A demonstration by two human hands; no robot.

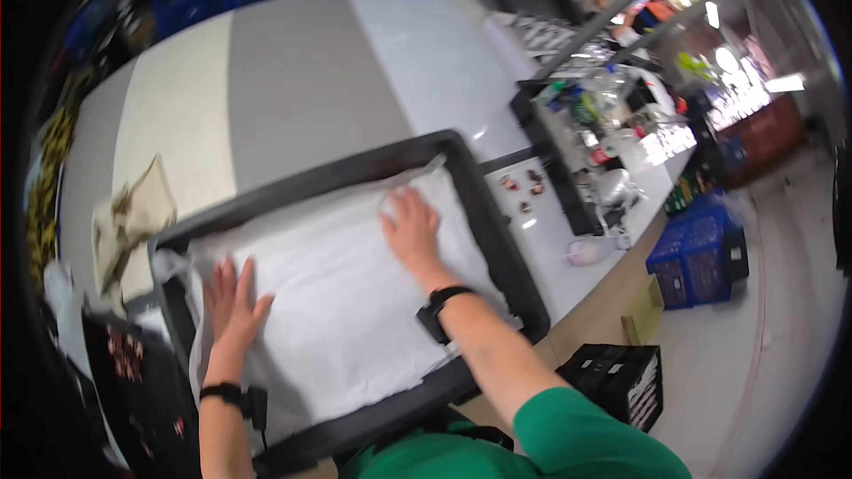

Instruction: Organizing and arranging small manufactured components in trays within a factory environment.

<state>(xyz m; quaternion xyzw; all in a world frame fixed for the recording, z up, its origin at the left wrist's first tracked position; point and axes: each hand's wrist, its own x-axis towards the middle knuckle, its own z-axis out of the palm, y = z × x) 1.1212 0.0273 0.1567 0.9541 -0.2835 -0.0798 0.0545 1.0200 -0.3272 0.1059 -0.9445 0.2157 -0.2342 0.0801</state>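
Note:
A black rectangular tray [342,160] rests on the table in front of me, lined with a white sheet [342,302] that looks like paper or thin cloth. My left hand [232,302] lies flat on the sheet near the tray's left side, fingers spread. Toward the far right corner, my right hand [413,226] presses on the sheet with its fingers stretched out. Neither hand grips anything. The sheet's edge rises up the left wall and bunches at the far left corner. Each wrist wears a black band with a small device.
A beige cloth [133,213] lies left of the tray. Another black tray [133,381] with small reddish pieces is at the lower left. To the right are small brown pieces [525,207], a black bin of bottles [564,168], a pinkish bottle [593,251] and blue crates [688,257].

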